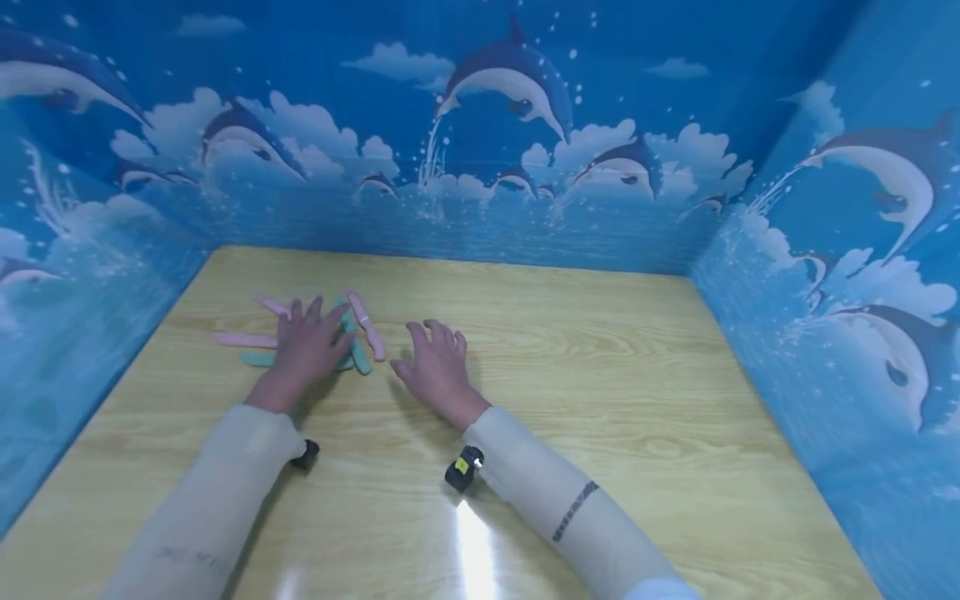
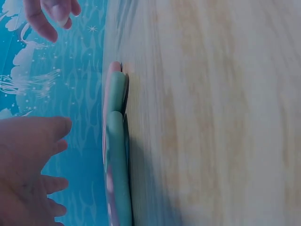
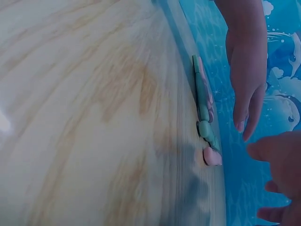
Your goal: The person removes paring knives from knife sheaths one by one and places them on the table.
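Several flat pink and teal sticks lie in a loose heap on the wooden table, left of centre. One pink stick and a teal stick show at the heap's right side, another pink stick at its left. My left hand hovers over the heap with fingers spread, holding nothing. In the left wrist view the left hand stays apart from the teal sticks. My right hand is spread just right of the heap. In the right wrist view its fingers are near a pink stick end.
Blue walls printed with dolphins close in the table at the back, left and right. Bare wood stretches across the right half and the near part of the table. A small black camera sits on each wrist.
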The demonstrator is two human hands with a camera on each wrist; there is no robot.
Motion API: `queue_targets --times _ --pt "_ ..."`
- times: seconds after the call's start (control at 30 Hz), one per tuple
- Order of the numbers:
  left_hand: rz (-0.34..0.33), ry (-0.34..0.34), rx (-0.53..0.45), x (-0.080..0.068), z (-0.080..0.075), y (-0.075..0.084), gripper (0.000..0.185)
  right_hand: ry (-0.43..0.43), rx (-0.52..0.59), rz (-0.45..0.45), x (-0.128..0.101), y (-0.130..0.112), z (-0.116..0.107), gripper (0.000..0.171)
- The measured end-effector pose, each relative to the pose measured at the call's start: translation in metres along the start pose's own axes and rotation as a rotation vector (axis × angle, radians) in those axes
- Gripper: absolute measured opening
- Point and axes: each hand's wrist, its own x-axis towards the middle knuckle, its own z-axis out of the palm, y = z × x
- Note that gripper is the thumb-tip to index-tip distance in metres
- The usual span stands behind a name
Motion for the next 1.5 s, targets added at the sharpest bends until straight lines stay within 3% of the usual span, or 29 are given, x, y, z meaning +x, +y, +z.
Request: queue_targets --times 0.27,0.6,0.7,0.83,0.93,1.1,1.3,1.5 --pt "-0.002 0.030 0.038 0.011 -0.002 0.005 0.048 0.009 0.034 0.008 0.013 -0.011 0.006 0.062" --pt "0.004 0.069 0.157 0.036 0.004 0.012 0.045 -0.053 -0.036 0.000 0.028 -0.022 0.008 0.051" --pt "0.017 0.078 0.158 0.038 0.004 0.013 0.047 -0.051 -0.057 -0.021 0.034 -0.024 0.012 0.045" --pt "0.047 0.081 0.143 0.042 0.003 0.014 0.035 -0.054 -0.106 -0.029 0.042 -0.026 0.020 0.039" --pt "0.077 0.066 0.145 0.044 0.003 0.013 0.029 -0.064 -0.144 -0.019 0.046 -0.026 0.026 0.038" --pt "0.118 0.008 0.136 0.046 0.003 0.011 0.035 -0.076 -0.183 -0.008 0.048 -0.025 0.030 0.041" --pt "0.096 -0.050 0.128 0.049 0.003 0.009 0.042 -0.097 -0.187 -0.011 0.048 -0.027 0.034 0.043" --pt "0.108 -0.067 0.140 0.054 0.003 0.011 0.034 -0.101 -0.232 0.004 0.050 -0.024 0.036 0.042"
